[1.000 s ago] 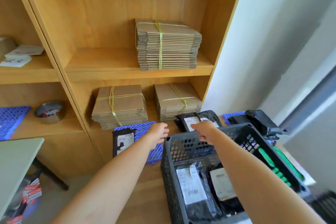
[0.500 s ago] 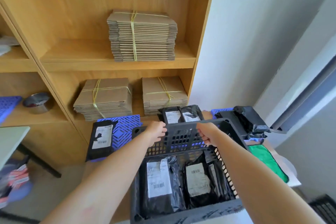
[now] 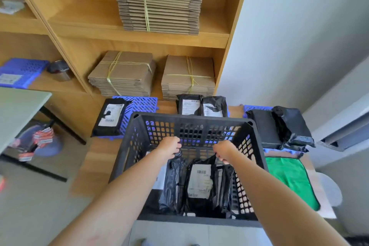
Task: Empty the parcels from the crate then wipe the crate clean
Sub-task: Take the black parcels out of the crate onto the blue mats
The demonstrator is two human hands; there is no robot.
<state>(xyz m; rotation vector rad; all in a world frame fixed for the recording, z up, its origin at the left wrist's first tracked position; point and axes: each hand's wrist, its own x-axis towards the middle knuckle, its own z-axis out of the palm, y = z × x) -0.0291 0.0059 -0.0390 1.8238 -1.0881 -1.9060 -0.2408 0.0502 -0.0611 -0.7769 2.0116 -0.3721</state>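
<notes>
Crate point(image 3: 191, 116) on table point(image 3: 95, 162), not yet emptied. Left hand point(image 3: 170, 147) gripping top of 1 black parcel point(image 3: 172, 182) inside crate, right hand point(image 3: 224, 151) pinching labelled parcel point(image 3: 199, 182), likely to lift both out. Green cloth point(image 3: 287, 177) right of crate, handy for wiping.

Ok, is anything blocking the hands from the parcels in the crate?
Nothing visible. Both hands are inside the crate: the left hand grips the top of a crumpled black parcel, and the right hand pinches the top of the labelled parcel.

Tied cardboard bundles point(image 3: 159, 0) sit on wooden shelves point(image 3: 83, 24) near a table point(image 3: 18, 110).
</notes>
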